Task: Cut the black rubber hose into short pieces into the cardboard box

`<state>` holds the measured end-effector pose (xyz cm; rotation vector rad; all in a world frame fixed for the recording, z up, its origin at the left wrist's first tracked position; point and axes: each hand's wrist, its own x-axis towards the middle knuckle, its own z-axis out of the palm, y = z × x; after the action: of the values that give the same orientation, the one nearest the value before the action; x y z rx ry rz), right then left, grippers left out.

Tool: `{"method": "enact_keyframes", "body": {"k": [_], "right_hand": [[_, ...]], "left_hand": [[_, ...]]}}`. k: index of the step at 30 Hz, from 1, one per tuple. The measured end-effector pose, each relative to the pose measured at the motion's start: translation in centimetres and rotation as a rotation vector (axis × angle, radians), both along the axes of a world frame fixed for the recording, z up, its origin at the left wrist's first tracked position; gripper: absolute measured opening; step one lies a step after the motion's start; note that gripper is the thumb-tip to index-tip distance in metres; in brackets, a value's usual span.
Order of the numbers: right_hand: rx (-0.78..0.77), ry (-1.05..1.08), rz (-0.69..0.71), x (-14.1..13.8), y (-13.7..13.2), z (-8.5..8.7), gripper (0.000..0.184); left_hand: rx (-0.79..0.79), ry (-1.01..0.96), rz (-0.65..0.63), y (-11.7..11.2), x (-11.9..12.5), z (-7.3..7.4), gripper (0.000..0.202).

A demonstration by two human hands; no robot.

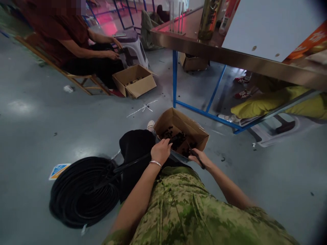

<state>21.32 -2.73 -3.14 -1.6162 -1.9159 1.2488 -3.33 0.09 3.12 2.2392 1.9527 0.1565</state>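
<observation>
My left hand (160, 151) is closed around the end of a black rubber strip (135, 161). That strip runs back across my dark-clad leg to a large black coil (76, 194) on the floor at the left. In my right hand (203, 158) is a pair of dark scissors (194, 153), with the blades pointing toward the strip's end. Whether the blades touch the strip I cannot tell. Just beyond both hands stands an open cardboard box (196, 128), with many small black pieces lying inside it.
A table (194, 46) with blue legs stands ahead on the right, bottles on top. Another person (76, 44) sits at the upper left beside a cardboard box (143, 86) and a stool (130, 36). A white stool (276, 134) is under the table's right side.
</observation>
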Motion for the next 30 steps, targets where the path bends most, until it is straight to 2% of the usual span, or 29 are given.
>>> {"method": "enact_keyframes", "body": {"k": [3, 8, 19, 30], "right_hand": [[-0.03, 0.182, -0.029, -2.8, -0.2, 0.0, 0.042], [-0.048, 0.28, -0.047, -6.2, 1.0, 0.9, 0.046], [-0.016, 0.258, -0.011, -6.3, 1.7, 1.4, 0.043], [-0.058, 0.276, -0.048, -6.8, 1.7, 0.3, 0.044]], "left_hand": [[0.02, -0.039, -0.005, -0.2, 0.1, 0.0, 0.038], [0.011, -0.033, -0.042, -0.5, 0.1, 0.0, 0.038], [0.027, -0.003, -0.07, -0.5, 0.5, 0.3, 0.03], [0.029, 0.014, -0.119, -0.5, 0.5, -0.2, 0.029]]}}
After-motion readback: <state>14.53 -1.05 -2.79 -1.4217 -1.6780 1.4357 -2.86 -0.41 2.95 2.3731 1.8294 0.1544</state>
